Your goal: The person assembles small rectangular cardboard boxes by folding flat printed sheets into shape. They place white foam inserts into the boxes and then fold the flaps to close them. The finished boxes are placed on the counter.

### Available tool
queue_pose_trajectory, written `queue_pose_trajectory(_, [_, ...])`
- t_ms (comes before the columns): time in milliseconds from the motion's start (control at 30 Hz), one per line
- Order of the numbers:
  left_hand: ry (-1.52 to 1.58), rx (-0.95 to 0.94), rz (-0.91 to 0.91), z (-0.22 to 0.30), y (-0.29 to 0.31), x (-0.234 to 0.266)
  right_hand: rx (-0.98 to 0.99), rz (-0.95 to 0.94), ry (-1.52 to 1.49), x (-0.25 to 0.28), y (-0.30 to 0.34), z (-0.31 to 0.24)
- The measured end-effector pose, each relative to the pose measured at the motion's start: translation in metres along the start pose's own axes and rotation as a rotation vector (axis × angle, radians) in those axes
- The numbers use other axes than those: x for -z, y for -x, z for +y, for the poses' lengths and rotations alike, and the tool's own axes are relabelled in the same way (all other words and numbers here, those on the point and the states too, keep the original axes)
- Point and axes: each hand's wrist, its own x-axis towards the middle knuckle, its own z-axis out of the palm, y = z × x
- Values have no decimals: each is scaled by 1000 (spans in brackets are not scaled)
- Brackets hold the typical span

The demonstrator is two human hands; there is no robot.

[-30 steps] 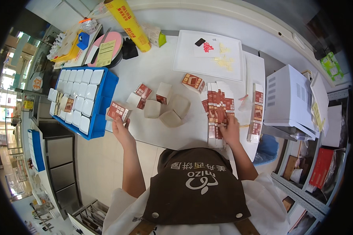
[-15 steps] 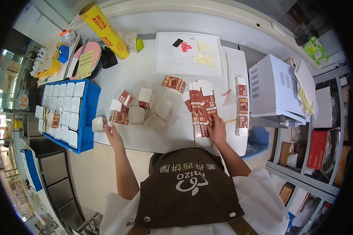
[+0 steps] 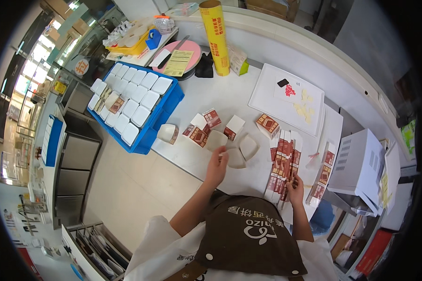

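My left hand (image 3: 216,166) is at the near edge of a group of white square bowls, its fingers partly spread. Its fingertips reach the rim of one bowl (image 3: 216,140); two more bowls, one of them nearer me (image 3: 235,159) and one tilted (image 3: 249,146), lie beside it. My right hand (image 3: 295,188) has its fingers curled on the right side of a stack of flat brown-and-white printed cardboard sleeves (image 3: 281,164). At the table's left edge sits a white bowl with a printed sleeve around it (image 3: 168,134). Folded sleeves (image 3: 198,133) stand behind the bowls.
A blue crate (image 3: 166,105) of white lidded boxes stands at the left. Farther back are a pink round board (image 3: 187,49), a yellow film roll (image 3: 215,40) and a white tray (image 3: 272,79). A wrapped sleeve bundle (image 3: 322,175) and a white appliance (image 3: 356,164) are right.
My left hand has left the sleeved bowl at the table's left edge and moved right to the white bowls. My right hand stays at the sleeve stack. The view has turned.
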Motion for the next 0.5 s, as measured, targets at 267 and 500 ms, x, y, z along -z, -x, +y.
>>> queue_pose_trajectory(267, [170,103,-338,22,30,-37,70,346,420,24,-2,-26])
queue_pose_trajectory(500, [349,35,-433,48,29,-39,274,-77,105,-15,9,-141])
